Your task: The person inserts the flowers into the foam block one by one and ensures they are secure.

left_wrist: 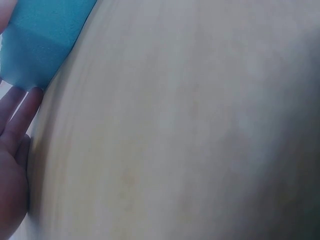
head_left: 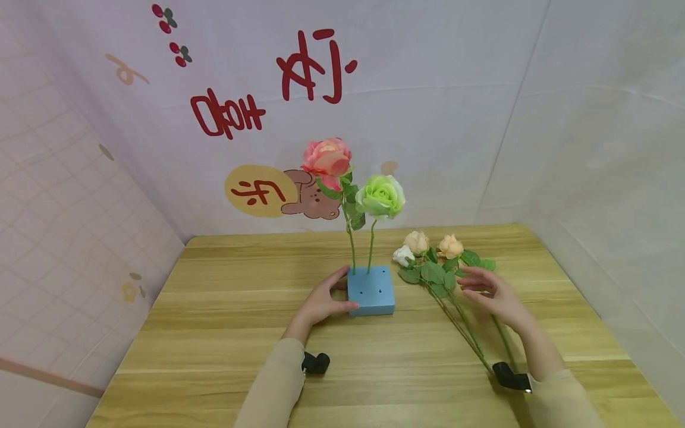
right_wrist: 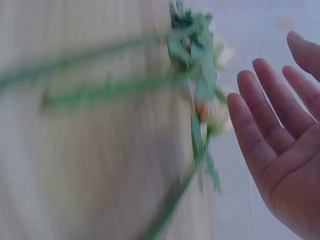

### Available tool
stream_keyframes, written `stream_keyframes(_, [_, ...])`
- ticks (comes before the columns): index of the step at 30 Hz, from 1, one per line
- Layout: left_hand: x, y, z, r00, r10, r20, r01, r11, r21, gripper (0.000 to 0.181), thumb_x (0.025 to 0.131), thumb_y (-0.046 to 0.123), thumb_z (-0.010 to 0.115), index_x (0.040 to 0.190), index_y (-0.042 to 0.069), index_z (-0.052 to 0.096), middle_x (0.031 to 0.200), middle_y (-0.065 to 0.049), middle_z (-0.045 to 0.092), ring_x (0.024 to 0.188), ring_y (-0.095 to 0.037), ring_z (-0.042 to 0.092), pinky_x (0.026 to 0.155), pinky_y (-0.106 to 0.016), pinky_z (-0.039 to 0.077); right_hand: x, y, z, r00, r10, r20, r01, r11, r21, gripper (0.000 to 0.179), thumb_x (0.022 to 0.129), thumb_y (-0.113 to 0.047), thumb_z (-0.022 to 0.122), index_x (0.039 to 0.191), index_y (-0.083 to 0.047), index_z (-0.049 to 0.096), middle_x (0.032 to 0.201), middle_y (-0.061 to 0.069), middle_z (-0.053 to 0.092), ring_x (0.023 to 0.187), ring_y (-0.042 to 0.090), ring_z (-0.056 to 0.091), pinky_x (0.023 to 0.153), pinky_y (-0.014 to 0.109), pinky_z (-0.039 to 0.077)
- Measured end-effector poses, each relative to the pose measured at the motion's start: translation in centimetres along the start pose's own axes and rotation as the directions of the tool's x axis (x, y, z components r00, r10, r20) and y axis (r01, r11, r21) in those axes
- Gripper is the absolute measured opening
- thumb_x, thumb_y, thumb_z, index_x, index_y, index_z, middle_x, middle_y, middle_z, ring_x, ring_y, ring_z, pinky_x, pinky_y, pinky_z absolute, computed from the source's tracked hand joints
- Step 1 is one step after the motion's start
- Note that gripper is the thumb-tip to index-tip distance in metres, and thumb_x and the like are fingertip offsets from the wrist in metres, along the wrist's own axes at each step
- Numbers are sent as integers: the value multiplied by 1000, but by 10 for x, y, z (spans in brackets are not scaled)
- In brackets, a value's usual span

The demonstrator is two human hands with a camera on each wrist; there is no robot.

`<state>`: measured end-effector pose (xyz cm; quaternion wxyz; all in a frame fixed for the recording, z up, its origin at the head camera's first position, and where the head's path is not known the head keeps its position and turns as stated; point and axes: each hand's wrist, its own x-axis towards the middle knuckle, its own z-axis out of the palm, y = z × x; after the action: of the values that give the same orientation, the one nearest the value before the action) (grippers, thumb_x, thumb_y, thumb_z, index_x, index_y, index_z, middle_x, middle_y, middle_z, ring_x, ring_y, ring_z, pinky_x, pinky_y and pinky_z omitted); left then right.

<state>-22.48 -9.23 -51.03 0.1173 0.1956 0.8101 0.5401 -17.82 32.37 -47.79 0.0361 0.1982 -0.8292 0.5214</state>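
A light-blue square foam block point(head_left: 370, 291) with small holes in its top sits mid-table. Two artificial roses stand upright in its rear part: a pink rose point(head_left: 327, 159) on a leafy stem and a shorter green rose point(head_left: 381, 197). My left hand point(head_left: 323, 300) holds the block from its left side, thumb at the front edge and fingers at the back. The left wrist view has fingertips against the blue side point(left_wrist: 42, 42). Over the loose flowers hovers my right hand point(head_left: 495, 297), fingers apart and holding nothing; its palm point(right_wrist: 295, 170) shows in the right wrist view.
Right of the block lie loose artificial roses: a white one point(head_left: 404, 255), a cream one point(head_left: 417, 242) and a peach one point(head_left: 451, 246). Their green stems point(head_left: 462, 327) run toward the front right. A printed cloth wall point(head_left: 444, 119) stands behind the wooden table point(head_left: 225, 333).
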Motion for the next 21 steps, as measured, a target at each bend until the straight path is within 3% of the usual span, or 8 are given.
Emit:
stream_keyframes(9, [3, -7, -1, 1000, -9, 14, 9, 1000, 17, 99, 78, 30, 87, 158, 18, 30, 147, -4, 47, 129, -23, 49, 111, -52, 29, -45, 12, -40, 998, 61, -15, -62, 998, -24, 53, 95, 6, 61, 144, -1, 44, 120, -13, 61, 103, 3, 60, 77, 18, 51])
stream_keyframes(12, [2, -6, -1, 1000, -9, 10, 9, 1000, 11, 98, 77, 30, 87, 158, 18, 31, 147, -3, 48, 128, -22, 49, 111, -51, 29, -55, 17, -49, 996, 86, -19, -87, 994, -69, 52, 94, 5, 63, 143, 0, 45, 119, -16, 60, 102, 1, 59, 77, 17, 50])
stream_keyframes(13, [0, -1, -1, 1000, -8, 8, 8, 1000, -2, 97, 78, 27, 87, 157, 16, 31, 147, -5, 47, 128, -24, 49, 111, -53, 28, -57, 19, -52, 995, 94, -20, -95, 992, -87, 52, 93, 4, 64, 142, 2, 45, 119, -16, 59, 103, 1, 59, 78, 16, 49])
stream_keyframes(16, [0, -1, -1, 1000, -5, 3, 5, 1000, -11, 96, 78, 25, 86, 157, 16, 32, 147, -5, 47, 128, -26, 49, 111, -55, 28, -62, 23, -55, 993, 117, -24, -119, 978, -170, 54, 92, -1, 68, 140, 9, 44, 120, 3, 62, 103, 1, 57, 79, 14, 48])
stream_keyframes(20, [2, -6, 0, 1000, -10, 5, 10, 1000, 1, 96, 78, 27, 87, 157, 18, 32, 149, -3, 45, 128, -25, 49, 111, -54, 28, -67, 28, -55, 987, 161, -9, -158, 960, -233, 58, 92, -8, 70, 141, 9, 43, 123, 26, 56, 104, 1, 54, 81, 15, 47])
stream_keyframes(21, [2, -6, 0, 1000, -10, 7, 10, 1000, 7, 97, 78, 27, 86, 157, 17, 32, 149, -3, 45, 128, -24, 49, 110, -53, 29, -68, 30, -55, 985, 170, -2, -166, 958, -232, 59, 93, -9, 71, 142, 9, 43, 124, 27, 56, 104, 1, 53, 81, 16, 47])
